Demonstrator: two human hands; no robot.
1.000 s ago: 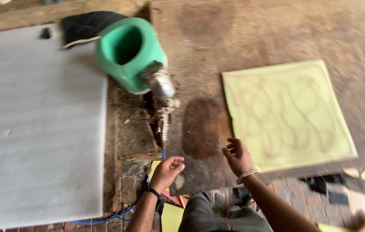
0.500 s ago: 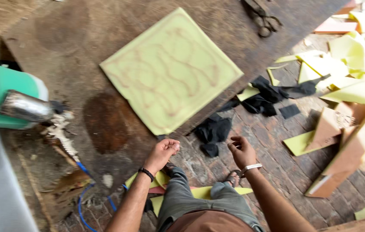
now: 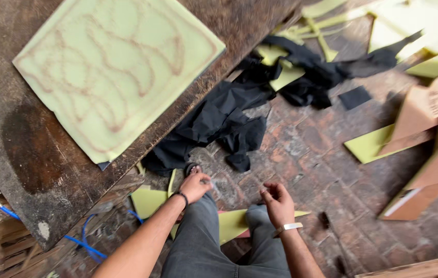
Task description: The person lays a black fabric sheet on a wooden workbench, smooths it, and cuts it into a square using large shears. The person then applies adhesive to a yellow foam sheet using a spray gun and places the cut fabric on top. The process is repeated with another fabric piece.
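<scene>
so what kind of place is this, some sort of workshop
Likely a small craft or cutting workshop: a worn wooden workbench carries a pale green sheet, black fabric scraps and green offcuts litter the brick floor, and cardboard pieces lie at the right.

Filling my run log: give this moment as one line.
left hand: empty, above brick floor | right hand: empty, fingers curled | nearby: black fabric scraps, yellow-green sheet on workbench
</scene>
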